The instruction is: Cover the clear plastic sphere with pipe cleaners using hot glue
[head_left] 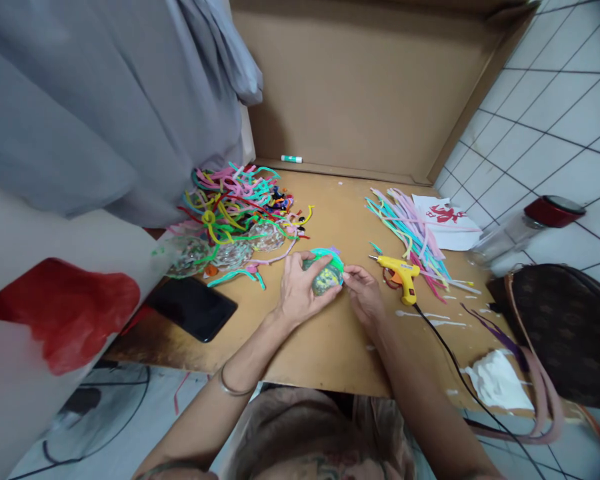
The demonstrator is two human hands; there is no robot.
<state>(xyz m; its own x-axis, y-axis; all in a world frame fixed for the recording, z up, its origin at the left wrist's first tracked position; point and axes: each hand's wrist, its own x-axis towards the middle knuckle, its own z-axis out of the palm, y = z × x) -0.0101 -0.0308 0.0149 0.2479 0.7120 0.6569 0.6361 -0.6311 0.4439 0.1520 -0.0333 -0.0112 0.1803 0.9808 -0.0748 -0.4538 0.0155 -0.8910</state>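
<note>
A round piece (325,280) with a green rim and a mottled grey and yellow middle is held above the wooden table near its front. My left hand (300,287) wraps around its left side, thumb along the bottom and fingers over the top. At its right edge, the fingertips of my right hand (364,290) are pinched together against the green rim; anything small between them cannot be made out. A yellow glue gun (401,272) lies just right of my right hand, nozzle pointing left. Behind the round piece a small purple bit shows.
Colourful pipe cleaners (230,200) heap at the back left, beside clear round pieces (234,253) and a black phone (193,308). More pipe cleaners (410,227), a bottle (520,230), a bag (565,333) and crumpled tissue (499,380) are at the right. Cardboard (360,87) stands behind.
</note>
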